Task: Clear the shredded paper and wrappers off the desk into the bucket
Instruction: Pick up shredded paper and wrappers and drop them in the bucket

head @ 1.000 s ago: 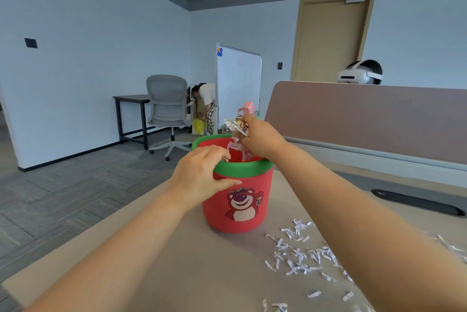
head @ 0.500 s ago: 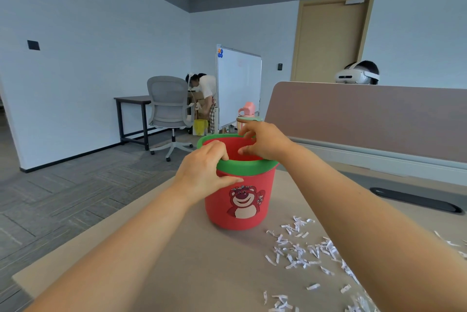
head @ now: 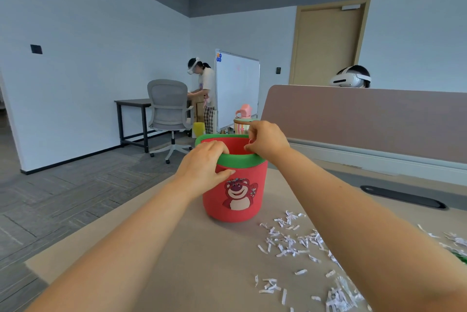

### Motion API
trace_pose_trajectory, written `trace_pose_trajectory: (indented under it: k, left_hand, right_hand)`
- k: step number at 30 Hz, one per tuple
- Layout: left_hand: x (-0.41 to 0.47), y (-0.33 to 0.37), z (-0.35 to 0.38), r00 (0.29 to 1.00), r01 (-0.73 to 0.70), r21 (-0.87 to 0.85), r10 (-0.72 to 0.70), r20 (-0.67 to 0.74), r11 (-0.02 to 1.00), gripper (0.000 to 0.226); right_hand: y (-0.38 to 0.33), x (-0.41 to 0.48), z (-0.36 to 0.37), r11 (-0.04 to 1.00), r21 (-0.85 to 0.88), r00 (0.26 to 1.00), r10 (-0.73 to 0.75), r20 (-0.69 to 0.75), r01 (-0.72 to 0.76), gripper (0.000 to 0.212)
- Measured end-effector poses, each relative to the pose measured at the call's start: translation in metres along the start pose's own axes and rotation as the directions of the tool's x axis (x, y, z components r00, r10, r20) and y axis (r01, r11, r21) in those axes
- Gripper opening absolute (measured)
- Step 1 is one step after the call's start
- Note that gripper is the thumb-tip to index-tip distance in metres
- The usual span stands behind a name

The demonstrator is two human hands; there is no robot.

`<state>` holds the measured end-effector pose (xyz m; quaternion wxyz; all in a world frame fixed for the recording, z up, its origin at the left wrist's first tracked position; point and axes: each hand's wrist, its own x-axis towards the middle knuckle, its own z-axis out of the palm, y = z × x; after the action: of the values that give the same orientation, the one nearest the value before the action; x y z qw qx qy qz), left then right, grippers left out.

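Left hand [head: 202, 170] is gripping the near rim of the red bucket [head: 237, 198], fingers inside, thumb outside. Right hand [head: 267, 141] is hovering over the bucket's right rim, fingers curled; whether it is pinching a scrap cannot be told. The bucket is standing on the tabletop [head: 202, 261], with shredded paper [head: 290, 243] lying scattered to its right.

We look across an office room.
We see a grey mesh chair [head: 169, 107] at a dark side table [head: 131, 103]. Behind it a person in a headset [head: 206, 84] stands beside a whiteboard [head: 237, 86], with a yellow bin [head: 199, 129] near their feet. Further right are a pink-lidded bottle [head: 243, 112], a tan door [head: 328, 43], and a brown partition [head: 366, 119] with a white headset [head: 350, 79] showing over its top.
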<state>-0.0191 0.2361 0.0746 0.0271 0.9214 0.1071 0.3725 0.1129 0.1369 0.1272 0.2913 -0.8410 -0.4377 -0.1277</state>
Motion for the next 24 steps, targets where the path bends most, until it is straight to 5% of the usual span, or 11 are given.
trace_pose_trajectory:
  k: [4, 7, 10, 16, 24]
  left_hand:
    - [-0.001, -0.002, 0.002, 0.999, 0.038, -0.014, -0.038, 0.006, 0.999, 0.039]
    - [-0.001, -0.002, 0.005, 0.999, 0.038, -0.020, -0.038, 0.013, 0.999, 0.042]
    - [0.000, -0.001, 0.006, 1.000, 0.030, -0.019, -0.029, 0.011, 0.999, 0.040]
    - [-0.001, -0.004, 0.009, 1.000, -0.018, -0.009, 0.018, 0.005, 1.000, 0.042]
    - [-0.026, 0.026, 0.021, 0.952, -0.225, 0.068, 0.234, -0.199, 0.972, 0.032]
  right_hand:
    - [-0.002, 0.009, 0.002, 0.998, -0.036, 0.997, 0.052, 0.049, -0.050, 0.038]
    - [-0.001, 0.013, 0.001, 0.995, -0.078, 0.991, 0.071, 0.113, -0.062, 0.012]
    - [0.003, 0.016, 0.003, 0.993, -0.106, 0.987, 0.065, 0.148, -0.050, 0.034]
    - [0.012, 0.011, 0.005, 1.000, -0.006, 0.989, -0.014, 0.145, 0.016, 0.032]
    - [0.037, -0.055, -0.016, 0.982, 0.143, 0.989, -0.105, -0.099, 0.119, 0.033]
